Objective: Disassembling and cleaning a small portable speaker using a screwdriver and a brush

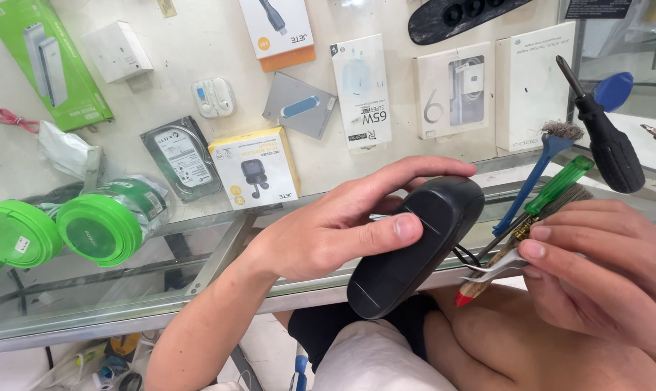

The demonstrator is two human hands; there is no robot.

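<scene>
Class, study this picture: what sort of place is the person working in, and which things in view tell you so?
Probably a phone-accessory and electronics repair shop. A glass display counter holds boxed chargers and a boxed earbud set. Screwdrivers and brushes stand by, and the left hand grips a black device while the right hand works metal tweezers.

the left hand (328, 228) wraps around a computer mouse (415, 246), just in front of the glass counter (111, 289). to the right, the right hand (603, 268) pinches tweezers (491, 268) that touch thin wires (464, 257) at the mouse's right side. a brush (538, 174) and two screwdrivers (603, 137) lie behind the right hand, maybe on the glass top. under the glass sit boxes (255, 168) in the middle and round cases (100, 228) far left.
</scene>
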